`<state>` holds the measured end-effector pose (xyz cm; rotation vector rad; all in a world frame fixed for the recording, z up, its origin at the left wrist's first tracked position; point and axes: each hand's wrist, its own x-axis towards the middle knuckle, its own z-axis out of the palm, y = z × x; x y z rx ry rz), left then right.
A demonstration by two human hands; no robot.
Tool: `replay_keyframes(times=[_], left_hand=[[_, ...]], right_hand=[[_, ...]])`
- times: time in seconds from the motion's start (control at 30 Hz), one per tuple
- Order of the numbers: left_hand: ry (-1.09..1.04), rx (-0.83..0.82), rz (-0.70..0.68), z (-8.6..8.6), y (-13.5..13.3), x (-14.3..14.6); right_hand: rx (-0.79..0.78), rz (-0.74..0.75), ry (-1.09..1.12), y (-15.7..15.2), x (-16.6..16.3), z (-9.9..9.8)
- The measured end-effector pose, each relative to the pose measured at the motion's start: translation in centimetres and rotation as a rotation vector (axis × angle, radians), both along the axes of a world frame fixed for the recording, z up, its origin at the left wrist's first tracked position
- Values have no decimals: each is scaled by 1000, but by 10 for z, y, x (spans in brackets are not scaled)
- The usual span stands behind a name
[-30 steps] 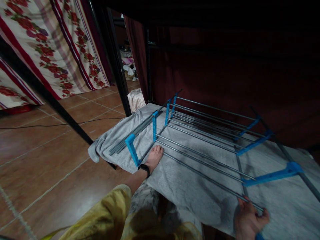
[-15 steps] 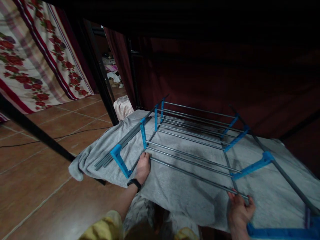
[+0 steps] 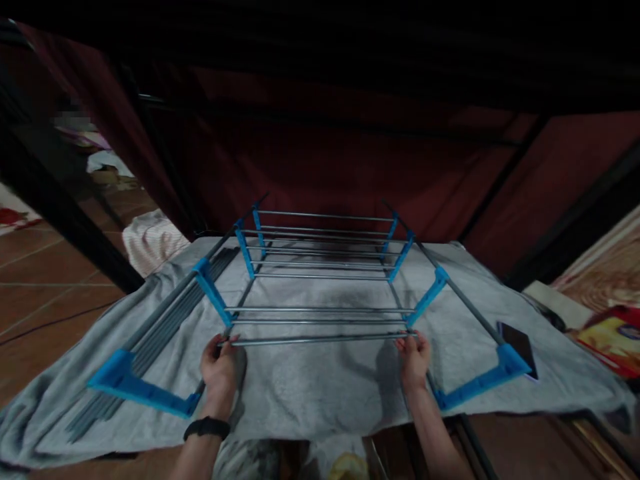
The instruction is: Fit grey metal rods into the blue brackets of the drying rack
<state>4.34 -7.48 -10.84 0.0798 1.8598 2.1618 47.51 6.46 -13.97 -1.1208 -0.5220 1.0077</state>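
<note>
Bare blanket (image 3: 320, 387) between hands; rods (image 3: 320, 320) beyond.

Dark phone (image 3: 519, 343) on grey towel (image 3: 310, 393), tiled floor (image 3: 35, 293) beside.

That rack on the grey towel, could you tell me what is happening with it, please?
A person has both hands on a metal rack with blue plastic brackets, lying on a grey towel. The left hand and right hand each grip an end of the nearest grey rod. A dark phone lies on the towel at right.
</note>
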Motion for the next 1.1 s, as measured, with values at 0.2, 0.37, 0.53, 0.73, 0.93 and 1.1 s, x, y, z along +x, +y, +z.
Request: replay_keyframes(times=[0.2,0.37,0.53,0.73,0.93,1.1], left_hand=[[29,-45,78,-7,5,6],[88,-80,97,-14,7,8],[146,-56,100,-18,7,9],[86,-92,143,-8,10,11],[64,-71,182,-5,14,9],[100,-46,158,-7,11,10]], right_hand=[[-25,-31,-8,13,-2,-2],[-20,-9,-27,15,-2,-3],[-10,17,-44,13,-1,-5],[-11,19,-59,13,-2,-6],[-8,28,-68,12,-2,-4],[-4,42,-73,12,0,-4]])
